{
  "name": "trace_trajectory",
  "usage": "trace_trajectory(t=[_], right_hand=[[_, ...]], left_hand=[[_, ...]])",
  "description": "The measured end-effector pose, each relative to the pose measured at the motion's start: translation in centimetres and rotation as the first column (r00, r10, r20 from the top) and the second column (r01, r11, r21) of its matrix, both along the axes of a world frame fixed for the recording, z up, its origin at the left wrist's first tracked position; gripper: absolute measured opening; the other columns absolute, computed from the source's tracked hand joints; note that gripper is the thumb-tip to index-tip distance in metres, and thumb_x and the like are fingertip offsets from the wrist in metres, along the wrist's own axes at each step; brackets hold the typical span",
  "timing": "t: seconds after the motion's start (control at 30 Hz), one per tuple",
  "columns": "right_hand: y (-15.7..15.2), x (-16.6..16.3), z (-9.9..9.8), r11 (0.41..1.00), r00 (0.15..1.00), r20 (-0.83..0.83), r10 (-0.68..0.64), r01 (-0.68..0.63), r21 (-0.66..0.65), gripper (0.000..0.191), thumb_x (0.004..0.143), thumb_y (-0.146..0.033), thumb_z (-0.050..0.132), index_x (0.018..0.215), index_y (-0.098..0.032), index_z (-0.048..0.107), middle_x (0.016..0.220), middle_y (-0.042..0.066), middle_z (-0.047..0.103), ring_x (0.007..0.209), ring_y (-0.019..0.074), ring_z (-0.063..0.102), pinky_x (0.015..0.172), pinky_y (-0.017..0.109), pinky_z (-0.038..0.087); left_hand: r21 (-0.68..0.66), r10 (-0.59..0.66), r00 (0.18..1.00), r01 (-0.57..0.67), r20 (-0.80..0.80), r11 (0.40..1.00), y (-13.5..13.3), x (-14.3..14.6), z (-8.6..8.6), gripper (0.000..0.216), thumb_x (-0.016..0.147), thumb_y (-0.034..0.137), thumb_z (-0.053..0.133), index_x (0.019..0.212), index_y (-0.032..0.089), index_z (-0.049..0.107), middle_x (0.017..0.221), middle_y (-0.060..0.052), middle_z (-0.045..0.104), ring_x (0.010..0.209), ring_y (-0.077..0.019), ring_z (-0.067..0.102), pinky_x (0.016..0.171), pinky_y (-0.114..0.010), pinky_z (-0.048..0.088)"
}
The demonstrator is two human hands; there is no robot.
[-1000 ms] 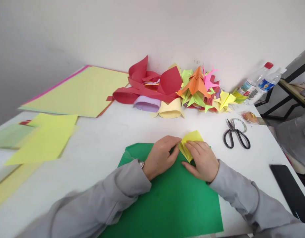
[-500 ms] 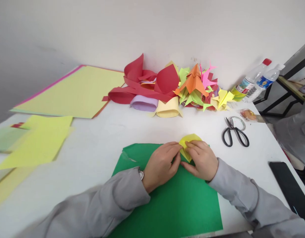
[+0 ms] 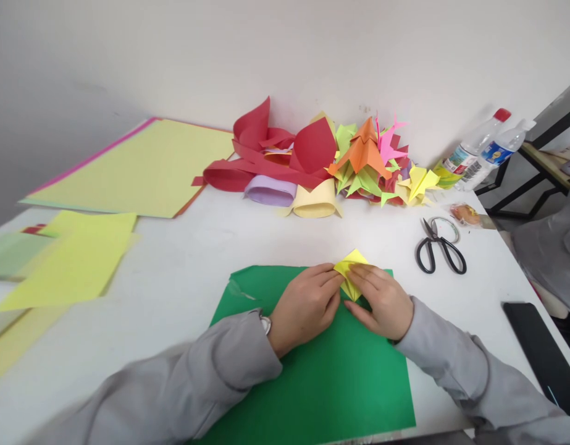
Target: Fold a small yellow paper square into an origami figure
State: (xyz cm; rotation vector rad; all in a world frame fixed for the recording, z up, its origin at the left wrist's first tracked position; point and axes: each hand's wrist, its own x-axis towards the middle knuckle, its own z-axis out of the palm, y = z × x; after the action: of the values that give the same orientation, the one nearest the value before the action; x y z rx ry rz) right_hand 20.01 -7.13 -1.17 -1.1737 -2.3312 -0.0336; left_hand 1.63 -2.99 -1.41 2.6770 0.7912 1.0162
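A small folded yellow origami paper (image 3: 356, 256) lies flat near the far edge of a green sheet (image 3: 340, 383), turned so that one corner points away from me. My left hand (image 3: 307, 303) is closed on its left corner, with the fingertips pinched there. On the right side, the fingers of my right hand (image 3: 380, 300) are held together and press the paper down, while the thumb sits lower, near the bottom corner. These fingers hide part of the paper and its creases.
Behind stand red paper shapes (image 3: 247, 176) and folded paper figures (image 3: 363, 154). Black-handled scissors (image 3: 435, 244), a tape roll (image 3: 452, 230), two bottles (image 3: 474, 148) and a black phone-like slab (image 3: 539, 346) are at right. Yellow sheets (image 3: 81, 259) and large card sheets (image 3: 141, 167) lie left.
The yellow paper's raised, rounded far part now lies flat as a pointed corner. My right fingers have shifted slightly and straightened over it; my left hand has stayed at the left corner.
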Motion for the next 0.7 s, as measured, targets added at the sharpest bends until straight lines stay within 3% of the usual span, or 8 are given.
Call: trace_trajectory(t=[0.3, 0.5, 0.7], right_hand=[[-0.6, 1.3, 0.3, 0.997, 1.0, -0.021, 0.021, -0.019, 0.077, 0.037, 0.085, -0.027, 0.057, 0.116, -0.006, 0.054, 0.11, 0.02, 0.065, 0.107, 0.029, 0.06, 0.089, 0.045, 0.055], [-0.5, 1.3, 0.3, 0.991, 1.0, -0.016, 0.001, 0.001, 0.133, 0.022, 0.083, -0.029, 0.059, 0.097, -0.012, 0.062, 0.098, 0.017, 0.069, 0.094, 0.0271, 0.064, 0.081, 0.042, 0.057], [-0.4, 1.3, 0.2, 0.993, 0.999, 0.05, 0.002, -0.008, 0.119, 0.021, 0.084, -0.031, 0.057, 0.092, -0.012, 0.065, 0.095, 0.015, 0.071, 0.094, 0.0274, 0.063, 0.078, 0.043, 0.055]], left_hand=[[-0.053, 0.019, 1.0, -0.018, 0.011, 0.998, 0.3, -0.1, -0.4, 0.022, 0.083, 0.007, 0.045, 0.092, 0.013, 0.064, 0.09, -0.01, 0.071, 0.091, -0.0215, 0.065, 0.087, -0.038, 0.055], [-0.062, 0.042, 0.999, -0.041, 0.021, 0.997, 0.5, -0.2, -0.6, 0.024, 0.083, 0.006, 0.045, 0.097, 0.013, 0.064, 0.091, -0.01, 0.07, 0.09, -0.0215, 0.065, 0.083, -0.037, 0.056], [-0.033, 0.03, 0.999, -0.029, 0.031, 0.999, 0.6, -0.2, -0.7, 0.027, 0.084, 0.006, 0.046, 0.104, 0.011, 0.062, 0.094, -0.012, 0.07, 0.09, -0.0222, 0.065, 0.081, -0.037, 0.056]])
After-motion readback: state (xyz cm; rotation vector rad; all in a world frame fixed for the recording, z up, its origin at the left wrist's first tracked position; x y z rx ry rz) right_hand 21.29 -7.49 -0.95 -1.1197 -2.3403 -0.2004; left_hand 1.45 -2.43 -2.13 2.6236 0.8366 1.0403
